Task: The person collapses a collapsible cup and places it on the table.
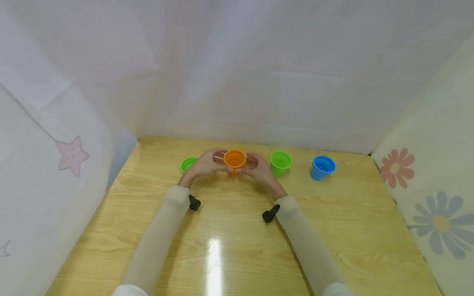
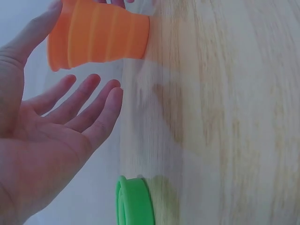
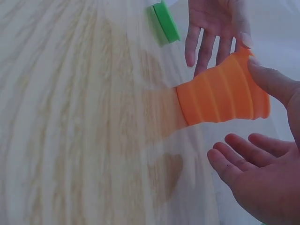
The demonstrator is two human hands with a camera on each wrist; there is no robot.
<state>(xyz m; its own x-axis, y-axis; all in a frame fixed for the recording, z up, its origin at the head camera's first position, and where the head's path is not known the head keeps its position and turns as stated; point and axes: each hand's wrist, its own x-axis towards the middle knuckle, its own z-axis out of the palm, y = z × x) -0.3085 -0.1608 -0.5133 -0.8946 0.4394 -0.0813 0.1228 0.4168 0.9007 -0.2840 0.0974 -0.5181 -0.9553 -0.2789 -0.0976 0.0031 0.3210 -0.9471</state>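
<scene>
An extended orange collapsible cup (image 1: pixel 235 158) stands upright on the table between the two hands. The left hand (image 1: pixel 208 163) is at its left side, fingers spread and apart from the wall, the thumb at the near side of the rim. On the other side, the right hand (image 1: pixel 260 169) mirrors this pose; its thumb (image 3: pixel 274 83) appears to touch the cup near the rim, while its fingers stay off the wall. A flattened green collapsible cup (image 2: pixel 136 201) lies on the table beside the left hand, partly hidden in the head view.
Right of the right hand stands an extended green cup (image 1: pixel 280 163), and farther right an extended blue cup (image 1: pixel 322 167). The wooden table (image 1: pixel 237 213) ends at a white curtain (image 1: pixel 237 102) behind the cups. Printed cloth hangs along both sides.
</scene>
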